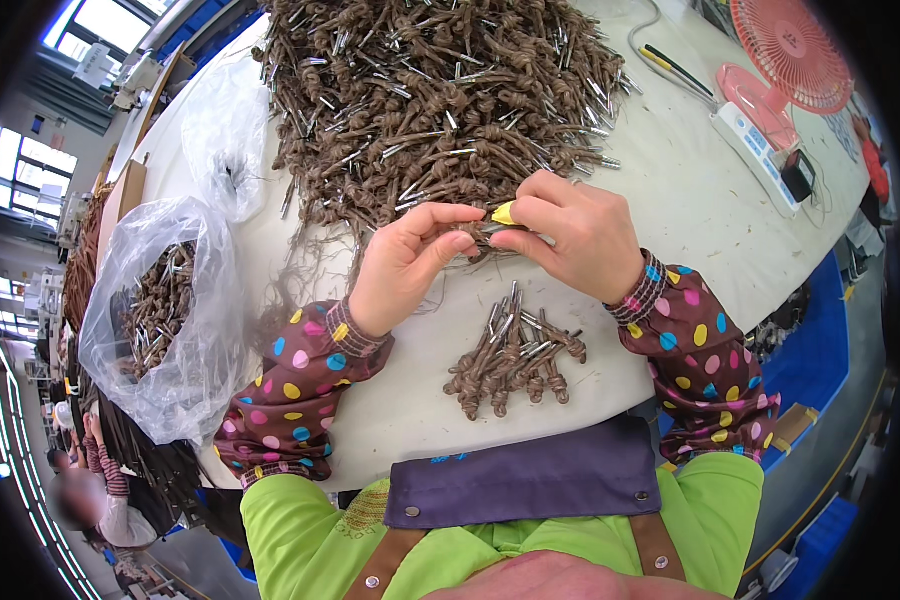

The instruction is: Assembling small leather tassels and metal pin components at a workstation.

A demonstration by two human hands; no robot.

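My left hand [410,262] and my right hand [570,232] meet over the white table [670,210], fingertips together on one knotted brown rope piece with a metal tip [480,235]. A yellow cover [504,213] sits on my right thumb. Just below the hands lies a small pile of the same rope pieces [515,358]. Beyond the hands spreads a large heap of them [440,100].
A clear plastic bag [160,310] with more rope pieces stands at the left, and another empty-looking bag [225,135] lies behind it. A pink desk fan [785,60] and a white power strip [755,150] are at the far right. Another person [100,490] is at lower left.
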